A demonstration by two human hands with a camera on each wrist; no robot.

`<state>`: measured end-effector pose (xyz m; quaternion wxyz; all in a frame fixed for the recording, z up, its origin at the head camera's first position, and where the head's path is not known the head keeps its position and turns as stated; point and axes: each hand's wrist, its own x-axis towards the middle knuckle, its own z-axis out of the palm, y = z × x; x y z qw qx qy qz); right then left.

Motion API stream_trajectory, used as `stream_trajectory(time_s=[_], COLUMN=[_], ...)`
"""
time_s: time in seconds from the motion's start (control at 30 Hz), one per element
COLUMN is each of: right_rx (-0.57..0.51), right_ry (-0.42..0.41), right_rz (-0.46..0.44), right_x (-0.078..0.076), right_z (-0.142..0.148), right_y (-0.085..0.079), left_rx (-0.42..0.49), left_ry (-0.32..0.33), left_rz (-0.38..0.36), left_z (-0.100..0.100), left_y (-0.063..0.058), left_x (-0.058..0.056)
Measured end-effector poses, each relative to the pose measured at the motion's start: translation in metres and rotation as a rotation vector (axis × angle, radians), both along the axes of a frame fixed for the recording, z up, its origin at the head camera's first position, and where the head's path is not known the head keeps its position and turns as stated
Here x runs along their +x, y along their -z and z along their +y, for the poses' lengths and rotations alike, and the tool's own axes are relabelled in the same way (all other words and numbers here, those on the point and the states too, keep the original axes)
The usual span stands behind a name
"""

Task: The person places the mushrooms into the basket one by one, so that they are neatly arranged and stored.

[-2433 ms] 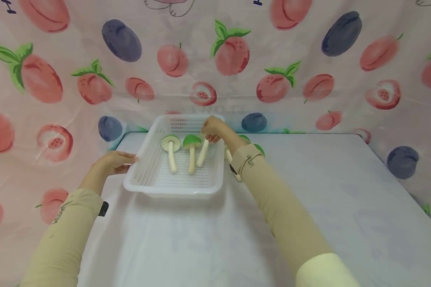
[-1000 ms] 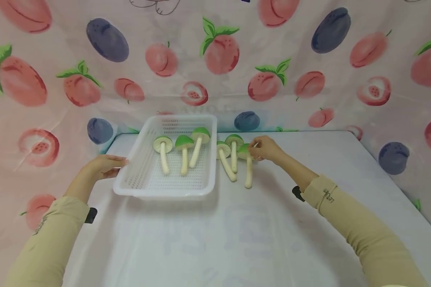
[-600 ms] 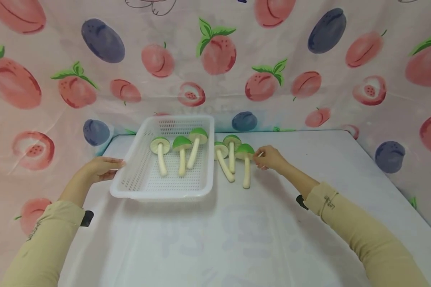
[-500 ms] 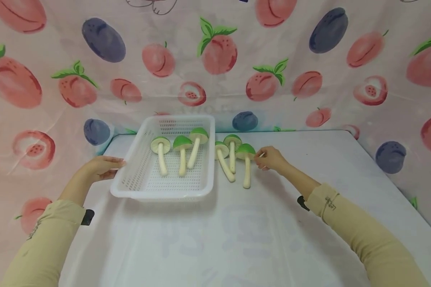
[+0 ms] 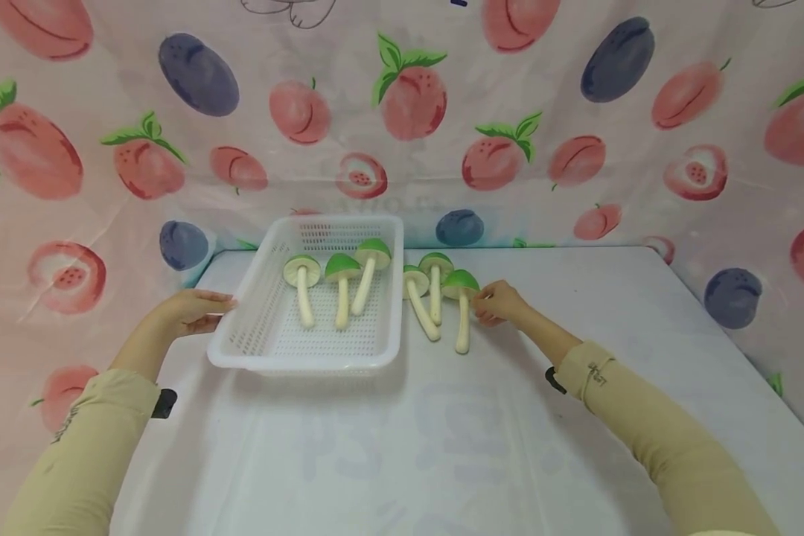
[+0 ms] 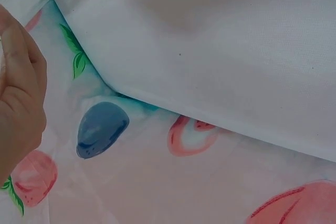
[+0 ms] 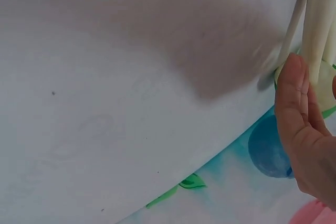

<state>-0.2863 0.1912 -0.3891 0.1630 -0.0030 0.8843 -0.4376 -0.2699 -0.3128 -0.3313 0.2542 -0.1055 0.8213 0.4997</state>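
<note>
A white plastic basket (image 5: 308,363) stands on the table at left of centre in the head view, holding three toy mushrooms (image 5: 343,279) with green caps and pale stems. My left hand (image 5: 194,313) holds the basket's left rim; part of that hand shows in the left wrist view. Right of the basket lie three more mushrooms (image 5: 435,286) in a cluster. Beside the rightmost mushroom (image 5: 463,320) is my right hand (image 5: 501,304), fingertips close to its cap and stem. In the right wrist view those fingers look fairly straight; contact is unclear.
A white cloth covers the table (image 5: 442,447). Behind it hangs a fruit-print curtain (image 5: 543,216), which also runs down along the left and right sides. The table's back edge lies just behind the basket and the mushrooms.
My right hand has left a third mushroom inside the basket and moved right to the rightmost loose mushroom, then slightly lower along it. The left hand keeps its place at the rim.
</note>
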Motion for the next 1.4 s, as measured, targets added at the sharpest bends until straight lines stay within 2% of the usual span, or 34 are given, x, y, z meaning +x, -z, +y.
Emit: stream_trajectory(time_s=[0.2, 0.4, 0.57, 0.7, 0.9, 1.13, 1.4], right_rx=[-0.001, -0.043, -0.025, -0.025, -0.056, -0.12, -0.107], right_ry=[-0.012, -0.003, 0.058, 0.102, 0.096, 0.07, 0.079], right_rz=[-0.067, -0.087, -0.107, -0.099, -0.081, -0.075, -0.065], right_x=[-0.003, -0.005, -0.007, -0.009, -0.01, -0.008, -0.009], right_z=[-0.001, -0.005, -0.009, -0.012, -0.01, -0.006, -0.008], right_y=[0.006, 0.009, 0.013, 0.016, 0.017, 0.008, -0.012], left_rx=[0.027, 0.117, 0.132, 0.149, 0.191, 0.172, 0.13], left_ry=[0.04, 0.04, 0.054, 0.023, 0.006, 0.025, 0.06], left_rz=[-0.006, -0.041, -0.058, -0.078, -0.082, -0.048, -0.02], left_z=[-0.005, -0.01, -0.009, -0.009, -0.012, -0.013, -0.012], left_y=[0.001, -0.002, -0.004, -0.005, -0.002, 0.004, 0.005], left_x=[0.001, 0.0, 0.0, 0.0, 0.002, 0.005, 0.001])
